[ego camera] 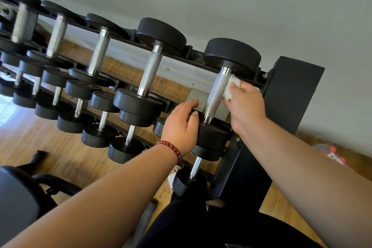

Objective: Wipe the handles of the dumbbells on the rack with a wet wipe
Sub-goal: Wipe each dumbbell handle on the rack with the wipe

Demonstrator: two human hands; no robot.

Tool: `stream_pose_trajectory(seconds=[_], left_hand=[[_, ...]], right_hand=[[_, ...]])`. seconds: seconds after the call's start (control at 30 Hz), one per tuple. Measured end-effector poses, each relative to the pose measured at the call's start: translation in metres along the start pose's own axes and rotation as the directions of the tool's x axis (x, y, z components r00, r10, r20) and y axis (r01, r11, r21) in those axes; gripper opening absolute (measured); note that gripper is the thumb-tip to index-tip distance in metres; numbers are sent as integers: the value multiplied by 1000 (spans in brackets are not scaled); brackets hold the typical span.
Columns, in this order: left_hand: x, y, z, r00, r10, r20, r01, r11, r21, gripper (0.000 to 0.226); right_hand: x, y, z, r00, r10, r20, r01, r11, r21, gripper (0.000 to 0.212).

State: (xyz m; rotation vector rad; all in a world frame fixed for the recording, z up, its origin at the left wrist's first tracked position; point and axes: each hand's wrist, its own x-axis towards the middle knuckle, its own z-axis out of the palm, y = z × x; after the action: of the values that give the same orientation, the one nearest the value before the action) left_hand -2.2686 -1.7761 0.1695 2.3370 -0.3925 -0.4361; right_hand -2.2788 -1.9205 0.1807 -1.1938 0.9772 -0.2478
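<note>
Item: wet wipe (231,86), bunched, soft, limp (probably tears easily) | Where: against the handle (216,94) of the end dumbbell (231,54), top rail of rack (291,90) | Right hand (247,102): fingers curled round the wet wipe | Left hand (181,127): fingers clasp the near head (211,135) | Handling: dumbbell looks heavy, rigid; knurled steel may snag, so wrap mid-handle.

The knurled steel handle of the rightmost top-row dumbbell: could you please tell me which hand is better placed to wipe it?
Right. The right hand presses the crumpled white wet wipe against that handle, while the left hand, without a wipe, grips the dumbbell's black round near head.
</note>
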Motion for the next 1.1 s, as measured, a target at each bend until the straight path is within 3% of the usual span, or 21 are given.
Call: stream_pose_trajectory(seconds=[0.1, 0.23, 0.37, 0.57, 0.7, 0.9, 1.03, 1.1], left_hand=[[0, -1, 0, 1000, 2, 1, -2, 1000, -7, 39], [0, -2, 1, 1000, 1, 0, -1, 1000, -9, 39], [1, -1, 1, 1000, -3, 10, 3, 1000, -4, 39], [1, -4, 1, 1000, -3, 17, 3, 1000, -5, 39], [1, -3, 1, 1000, 0, 17, 0, 1000, 3, 38], [2, -3, 1, 1000, -4, 12, 4, 1000, 6, 38], [1, -2, 1, 1000, -3, 9, 2, 1000, 8, 38], [1, -2, 1, 1000, -2, 6, 2, 1000, 5, 38]], right_hand=[[3, -8, 6, 999, 24, -33, -24, 1000, -9, 23], [-9, 4, -2, 999, -51, 7, 51, 997, -57, 21], [6, -13, 6, 998, 16, -67, -20, 999, -49, 22], [-7, -10, 2, 999, -26, -20, 23, 986, -165, 19], [7, -18, 12, 994, 53, -93, -69, 980, -187, 16], [1, -6, 3, 999, -12, -31, 3, 959, -284, 16], [8, -12, 10, 996, 39, -82, -55, 976, -211, 16], [3, -6, 6, 999, 19, -47, -31, 963, -269, 19]])
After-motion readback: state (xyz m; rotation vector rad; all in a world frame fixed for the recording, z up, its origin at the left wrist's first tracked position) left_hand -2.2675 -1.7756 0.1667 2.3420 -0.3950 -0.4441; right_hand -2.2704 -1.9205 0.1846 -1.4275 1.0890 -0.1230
